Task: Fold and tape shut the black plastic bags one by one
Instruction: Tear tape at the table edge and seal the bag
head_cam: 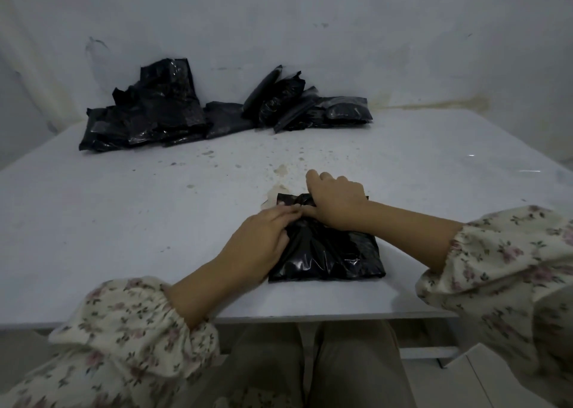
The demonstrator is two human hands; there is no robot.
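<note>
A filled black plastic bag [328,252] lies on the white table [124,221] just in front of me. My left hand [260,240] rests on its left side, fingers stretched over the bunched plastic at the top. My right hand [336,203] sits on the bag's far end with curled fingers gripping the gathered plastic there. No tape is visible.
Two heaps of black bags lie at the table's far edge against the wall: a crumpled pile at the left [145,113] and a stack of flatter packets at the right [307,107]. The table's near edge [310,316] runs just above my lap.
</note>
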